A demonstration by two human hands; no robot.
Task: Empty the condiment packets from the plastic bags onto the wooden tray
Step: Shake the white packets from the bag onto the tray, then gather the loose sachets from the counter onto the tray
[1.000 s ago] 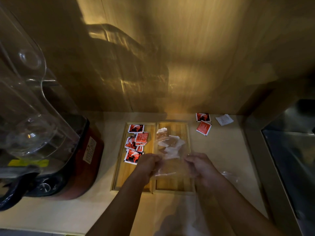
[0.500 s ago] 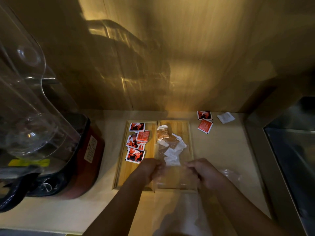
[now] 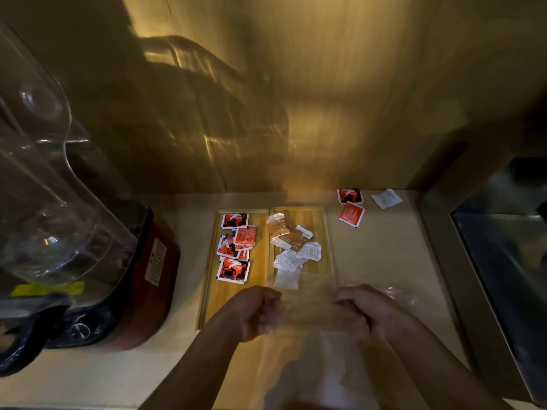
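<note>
A wooden tray with two compartments lies on the counter. Its left compartment holds several red packets. Its right compartment holds brown and white packets in a loose pile. My left hand and my right hand each pinch a side of a clear plastic bag, stretched between them over the tray's near right end. The bag looks blurred, and it seems to hold nothing.
Two red packets and a white packet lie on the counter beyond the tray's right. Another clear bag lies right of my right hand. A blender with a red base stands left. A metal sink is at right.
The brown and white packets slid out of the bag into the right compartment. Both hands pulled the bag back toward me and slightly apart.
</note>
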